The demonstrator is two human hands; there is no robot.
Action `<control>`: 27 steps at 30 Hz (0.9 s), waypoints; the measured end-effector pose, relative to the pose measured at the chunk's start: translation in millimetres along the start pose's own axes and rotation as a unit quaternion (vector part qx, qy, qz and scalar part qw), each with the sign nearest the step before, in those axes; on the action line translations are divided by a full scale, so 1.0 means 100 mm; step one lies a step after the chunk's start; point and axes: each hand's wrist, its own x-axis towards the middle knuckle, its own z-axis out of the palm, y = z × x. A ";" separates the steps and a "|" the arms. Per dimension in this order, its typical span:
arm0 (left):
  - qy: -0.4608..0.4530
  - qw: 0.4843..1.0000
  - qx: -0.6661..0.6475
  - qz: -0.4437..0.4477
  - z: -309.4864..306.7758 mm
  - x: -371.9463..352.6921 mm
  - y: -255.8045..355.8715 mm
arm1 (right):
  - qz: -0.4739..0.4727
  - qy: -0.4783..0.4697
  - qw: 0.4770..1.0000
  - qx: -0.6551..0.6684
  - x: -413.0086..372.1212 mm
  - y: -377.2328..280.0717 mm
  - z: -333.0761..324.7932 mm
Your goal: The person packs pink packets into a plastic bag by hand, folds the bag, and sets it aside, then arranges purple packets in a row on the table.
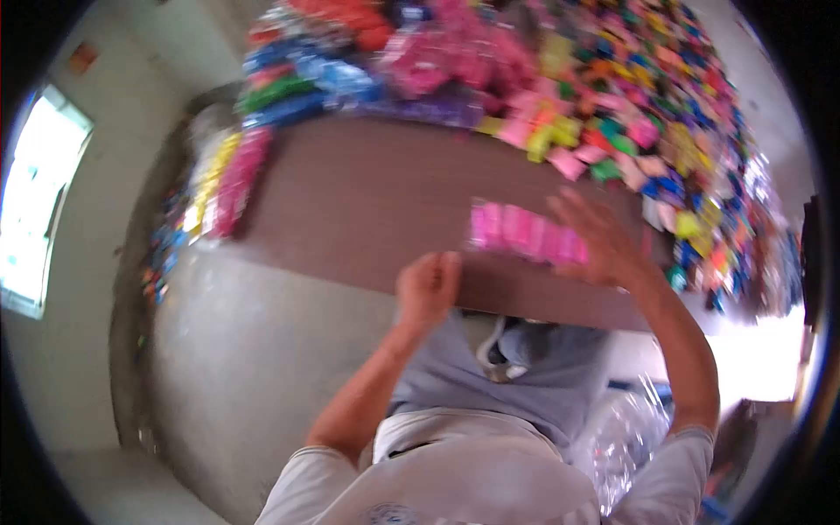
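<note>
A row of pink packets (525, 234) lies on the brown table (367, 192), near its front edge. My right hand (599, 236) is at the right end of this row, fingers spread, over or touching the last packets. Closed into a fist, my left hand (429, 287) is at the table's front edge, left of the row and apart from it. Whether anything is inside that fist is hidden. The picture is somewhat blurred.
A large heap of small colourful packets (647, 96) covers the table's back right. Long bundles in clear wrap, one of them magenta (241, 184), lie at the back and left. Clear plastic bags (626, 437) are beside my lap at the lower right.
</note>
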 end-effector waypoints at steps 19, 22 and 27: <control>-0.046 0.992 -0.106 0.045 -0.35 -0.36 -0.11 | 0.204 0.057 0.977 -0.006 1.30 -1.31 0.74; -0.083 0.990 -0.094 -0.057 -0.47 -0.65 -0.33 | 0.217 0.044 0.972 0.080 1.81 -1.66 0.73; -0.024 0.924 -0.253 -0.285 -0.52 -1.22 -1.00 | 0.192 0.021 0.960 0.201 2.14 -1.71 0.63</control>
